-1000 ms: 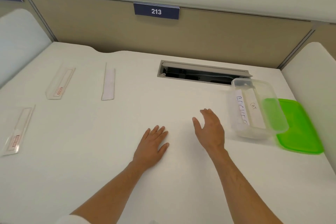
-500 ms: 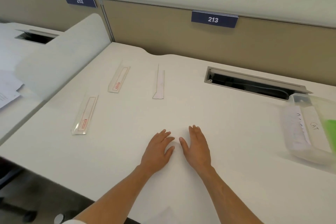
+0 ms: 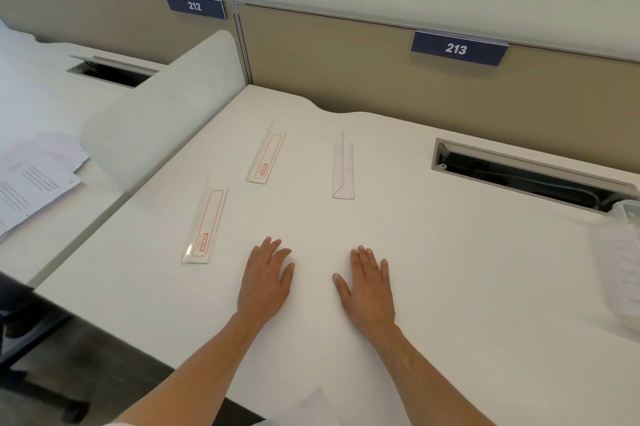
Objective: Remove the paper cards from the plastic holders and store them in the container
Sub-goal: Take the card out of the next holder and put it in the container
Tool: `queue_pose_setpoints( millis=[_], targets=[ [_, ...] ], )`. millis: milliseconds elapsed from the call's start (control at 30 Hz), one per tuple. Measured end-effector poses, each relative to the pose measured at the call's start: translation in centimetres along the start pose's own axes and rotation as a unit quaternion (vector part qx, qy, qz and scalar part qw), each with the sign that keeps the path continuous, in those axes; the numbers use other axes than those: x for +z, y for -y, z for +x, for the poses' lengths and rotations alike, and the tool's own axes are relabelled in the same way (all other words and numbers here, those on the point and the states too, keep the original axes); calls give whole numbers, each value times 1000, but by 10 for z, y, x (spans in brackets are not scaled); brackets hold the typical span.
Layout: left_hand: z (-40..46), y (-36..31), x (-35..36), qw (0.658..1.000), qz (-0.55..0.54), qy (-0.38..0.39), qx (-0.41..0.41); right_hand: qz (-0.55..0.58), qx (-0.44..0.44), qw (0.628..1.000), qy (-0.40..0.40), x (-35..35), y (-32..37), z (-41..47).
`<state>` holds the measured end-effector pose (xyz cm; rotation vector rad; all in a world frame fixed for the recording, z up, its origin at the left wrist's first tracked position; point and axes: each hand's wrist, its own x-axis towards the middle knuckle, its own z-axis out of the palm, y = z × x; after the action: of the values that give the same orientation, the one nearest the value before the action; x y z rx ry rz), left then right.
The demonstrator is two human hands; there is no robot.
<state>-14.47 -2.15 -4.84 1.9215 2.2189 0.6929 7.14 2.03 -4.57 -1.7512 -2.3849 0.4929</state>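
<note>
Three clear plastic holders lie on the white desk. The nearest holder and the one behind it each show a red-printed label. The third holder has a white paper card in it. My left hand and my right hand rest flat on the desk, fingers straight, holding nothing. The left hand lies just right of the nearest holder. The clear plastic container with paper cards inside is cut off by the right edge.
A cable slot opens in the desk at the back right. A white rounded divider separates this desk from the left one, where loose papers lie. A beige partition carries signs 212 and 213.
The view has swung left. My right hand came back from near the container and now lies flat beside my left hand. The hands have drawn slightly apart.
</note>
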Motion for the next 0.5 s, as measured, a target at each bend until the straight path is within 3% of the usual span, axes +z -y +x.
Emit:
queue_pose_setpoints(
  millis=[167,267,500],
  targets=[
    [29,38,-31,996,57,-68,-15,-20,8,1000,-9,4,4,7],
    [47,60,-52,987,111,-89,-70,-26,14,1000,-7,5,5,8],
    [69,87,-79,962,115,27,-246,-28,20,999,-26,8,5,8]
  ],
)
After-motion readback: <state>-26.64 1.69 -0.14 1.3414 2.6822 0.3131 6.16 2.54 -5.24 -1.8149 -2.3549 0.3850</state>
